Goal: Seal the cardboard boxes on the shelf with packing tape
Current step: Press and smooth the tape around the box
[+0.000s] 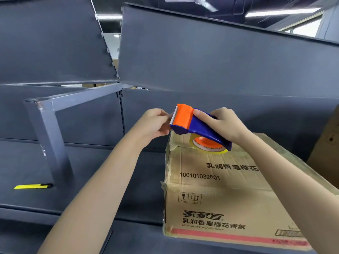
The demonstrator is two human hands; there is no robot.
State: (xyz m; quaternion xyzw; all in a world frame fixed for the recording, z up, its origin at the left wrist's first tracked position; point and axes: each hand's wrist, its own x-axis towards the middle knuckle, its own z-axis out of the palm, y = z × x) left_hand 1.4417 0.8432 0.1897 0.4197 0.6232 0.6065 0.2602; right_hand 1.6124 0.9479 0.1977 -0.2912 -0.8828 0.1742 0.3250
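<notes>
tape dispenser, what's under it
Under the tape dispenser a clear tape roll with an orange core shows, over the cardboard box top. The dispenser covers the roll's upper part; whether it touches the box is unclear.

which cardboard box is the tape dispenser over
The printed box numbered 100101032601, directly below the blue-and-orange tape dispenser that the right hand grips. The other box sits apart at the far right edge, mostly out of frame.

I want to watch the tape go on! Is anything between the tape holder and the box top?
Nothing visible. The right hand holds the tape dispenser over the cardboard box's far end, and the left hand pinches at its toothed end.
</notes>
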